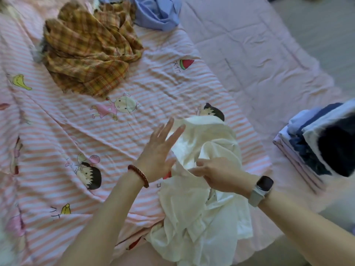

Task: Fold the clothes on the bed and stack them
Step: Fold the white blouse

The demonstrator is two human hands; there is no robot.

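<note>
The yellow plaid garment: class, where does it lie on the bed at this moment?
In the head view the yellow plaid garment lies crumpled at upper left on the striped sheet, beside the blue shirt.

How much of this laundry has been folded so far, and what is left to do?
Done: a folded stack sits at the right. In hand: the white garment, right hand pinching it, left hand open beside it. Left: the plaid garment and blue garment, both crumpled.

single head-worn view, so i have no second view to compare. it looks forward and steeply down onto the bed (pixel 134 77), close above both forearms. wide-angle lens: edges bow and blur, floor strip upper right.
</note>
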